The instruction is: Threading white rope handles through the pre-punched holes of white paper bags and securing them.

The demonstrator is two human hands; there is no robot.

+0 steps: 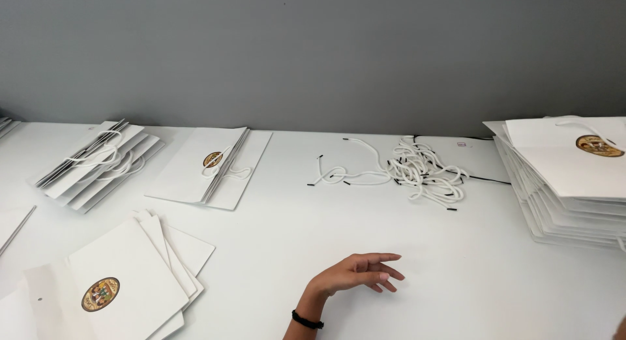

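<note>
My left hand (357, 273) hovers low over the white table (469, 268) near the front middle, fingers spread and pointing right, holding nothing. A black band circles its wrist. A tangle of white cords with black tips (420, 170) lies beyond it, toward the wall. Only a sliver of my right hand (621, 328) shows at the bottom right corner, and its fingers are hidden. At the front left lie fanned flat white paper bags with a round gold emblem (124, 281), the nearest bags to my left hand.
A tall stack of flat white bags (567, 183) sits at the right edge. One folded bag with cord handles (215, 167) lies at the back centre-left, and a small pile of corded bags (98, 161) is further left. A grey wall runs behind the table.
</note>
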